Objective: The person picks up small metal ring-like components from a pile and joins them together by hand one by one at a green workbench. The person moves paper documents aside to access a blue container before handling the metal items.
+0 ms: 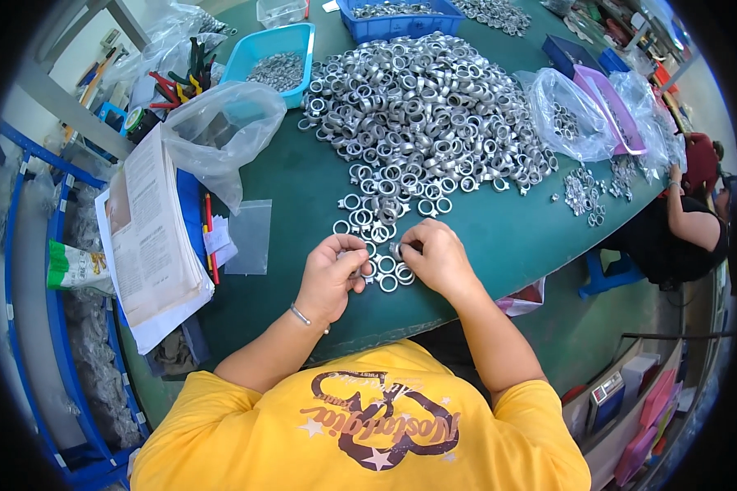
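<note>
My left hand (329, 277) is closed, its fingers curled round a small grey metal ring that the fingers mostly hide. Opposite it, my right hand (439, 260) pinches another metal ring (395, 251) between thumb and fingertips. Both hands rest low over the green table near its front edge. Several loose rings (387, 283) lie on the table between and under the hands. A trail of rings leads back from there to a large heap of silver metal rings (418, 106), many with a small tab on the side.
A turquoise tray (307, 61) and a blue crate (401, 27) hold small metal parts behind. Left are an open plastic bag (221, 131), a stack of papers (160, 229) and pens (210, 233). Right are a bagged pink tray (610, 106), small parts (583, 192) and another person (688, 221).
</note>
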Demonstrator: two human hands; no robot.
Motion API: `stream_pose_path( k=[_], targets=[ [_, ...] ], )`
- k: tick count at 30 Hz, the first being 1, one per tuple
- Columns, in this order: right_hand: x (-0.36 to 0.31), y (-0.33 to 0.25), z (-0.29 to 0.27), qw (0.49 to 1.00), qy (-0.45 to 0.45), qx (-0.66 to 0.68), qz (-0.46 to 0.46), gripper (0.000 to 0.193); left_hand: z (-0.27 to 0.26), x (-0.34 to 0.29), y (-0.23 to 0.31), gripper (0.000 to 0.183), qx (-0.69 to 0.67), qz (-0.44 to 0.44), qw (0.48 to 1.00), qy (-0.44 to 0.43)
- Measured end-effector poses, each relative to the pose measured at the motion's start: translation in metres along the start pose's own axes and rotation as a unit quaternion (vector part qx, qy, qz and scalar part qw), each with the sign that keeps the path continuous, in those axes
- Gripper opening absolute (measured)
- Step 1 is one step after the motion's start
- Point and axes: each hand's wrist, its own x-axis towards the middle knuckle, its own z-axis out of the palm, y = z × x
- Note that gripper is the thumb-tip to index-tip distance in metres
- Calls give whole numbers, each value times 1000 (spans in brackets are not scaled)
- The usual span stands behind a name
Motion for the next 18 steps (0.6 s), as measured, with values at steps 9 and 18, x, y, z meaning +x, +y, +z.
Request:
stream_pose_path(
  k=[9,18],
  targets=[
    [-29,-10,5,930,246,159,-223,23,19,-4,-1,20,215,34,974,-61],
    [-41,-2,-2,921,120,323,-183,25,10,-4,-7,16,302,264,911,-98]
  ],
)
